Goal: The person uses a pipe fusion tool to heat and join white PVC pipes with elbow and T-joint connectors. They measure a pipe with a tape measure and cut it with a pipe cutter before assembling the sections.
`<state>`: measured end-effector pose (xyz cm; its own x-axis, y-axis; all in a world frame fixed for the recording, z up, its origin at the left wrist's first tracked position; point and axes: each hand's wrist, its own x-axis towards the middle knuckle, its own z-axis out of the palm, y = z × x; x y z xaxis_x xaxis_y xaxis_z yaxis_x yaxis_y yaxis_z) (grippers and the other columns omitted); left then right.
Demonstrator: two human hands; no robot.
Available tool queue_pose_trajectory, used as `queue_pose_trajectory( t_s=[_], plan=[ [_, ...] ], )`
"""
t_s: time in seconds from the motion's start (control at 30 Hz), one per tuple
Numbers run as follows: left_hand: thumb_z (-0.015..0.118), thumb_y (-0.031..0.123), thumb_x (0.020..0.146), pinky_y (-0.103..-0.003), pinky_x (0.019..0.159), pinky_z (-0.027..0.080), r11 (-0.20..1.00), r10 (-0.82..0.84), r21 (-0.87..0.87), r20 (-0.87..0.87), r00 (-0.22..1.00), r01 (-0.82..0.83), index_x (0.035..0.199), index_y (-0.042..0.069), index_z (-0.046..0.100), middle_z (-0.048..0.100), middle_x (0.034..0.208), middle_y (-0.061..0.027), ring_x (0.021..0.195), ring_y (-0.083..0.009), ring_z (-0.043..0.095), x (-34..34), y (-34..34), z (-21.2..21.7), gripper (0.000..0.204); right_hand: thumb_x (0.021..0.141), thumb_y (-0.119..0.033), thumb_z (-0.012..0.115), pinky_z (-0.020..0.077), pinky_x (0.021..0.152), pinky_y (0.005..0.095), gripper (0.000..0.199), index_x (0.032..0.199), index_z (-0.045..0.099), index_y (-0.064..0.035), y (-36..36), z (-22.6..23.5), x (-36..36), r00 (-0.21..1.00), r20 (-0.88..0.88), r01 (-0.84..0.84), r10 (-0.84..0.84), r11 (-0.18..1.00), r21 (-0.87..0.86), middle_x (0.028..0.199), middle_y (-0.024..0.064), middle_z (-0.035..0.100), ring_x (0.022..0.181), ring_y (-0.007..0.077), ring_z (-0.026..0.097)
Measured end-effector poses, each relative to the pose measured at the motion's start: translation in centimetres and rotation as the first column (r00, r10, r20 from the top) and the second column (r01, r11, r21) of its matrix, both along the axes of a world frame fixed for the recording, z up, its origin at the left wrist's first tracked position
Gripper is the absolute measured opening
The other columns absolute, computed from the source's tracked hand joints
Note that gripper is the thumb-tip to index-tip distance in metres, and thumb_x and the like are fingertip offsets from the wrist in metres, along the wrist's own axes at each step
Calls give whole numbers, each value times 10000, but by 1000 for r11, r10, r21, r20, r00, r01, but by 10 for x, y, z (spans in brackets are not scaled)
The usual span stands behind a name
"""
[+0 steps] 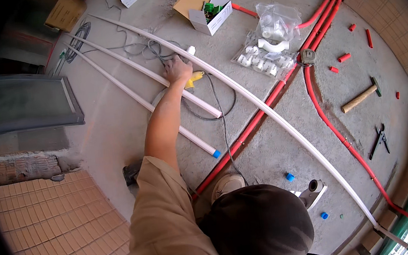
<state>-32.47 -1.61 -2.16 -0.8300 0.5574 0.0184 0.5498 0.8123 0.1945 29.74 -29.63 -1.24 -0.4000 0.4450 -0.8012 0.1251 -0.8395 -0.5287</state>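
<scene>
My left hand (178, 70) reaches far forward, palm down with its fingers bent, between two long white pipes. What its fingertips hold, if anything, is hidden beneath it. Close by its wrist lies a yellow tool (197, 76), partly covered by the hand and arm. The longest white pipe (284, 122) runs diagonally past the hand's right side; a short white fitting (191, 51) is just beyond. To the left lie a second white pipe (207, 108) and a third, blue-ended white pipe (196, 141). Grey cable (154, 46) curls around there. My right hand is out of sight.
Red conduits (273, 97) cross the concrete floor past a round box (307, 57). Bagged white fittings (264, 60), a carton (211, 18), a hammer (360, 98) and pliers (378, 141) lie about. Near my knee (260, 227) is a grey-white piece with a round opening (313, 193).
</scene>
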Motion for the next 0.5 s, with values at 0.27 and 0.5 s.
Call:
queue_pose_trajectory(
  t_s=[0.27,0.5],
  plan=[
    [561,284,933,-461,987,508,935,45,-353,23,999,-34,1521,144,399,679,1264,-134,1181,-311,651,-26,-46,4,625,855,22,684,503,724,274,166,1020,699,11,-19,-24,17,998,16,-53,53,998,28,946,27,711,798,122,648],
    [619,281,903,-466,958,491,870,209,-447,-43,977,-206,1175,109,713,643,1298,-119,1235,-297,590,-63,-116,16,335,835,-2,711,475,673,265,133,968,711,-6,-11,26,-15,990,-26,138,-136,989,62,874,12,705,745,100,625]
  ],
)
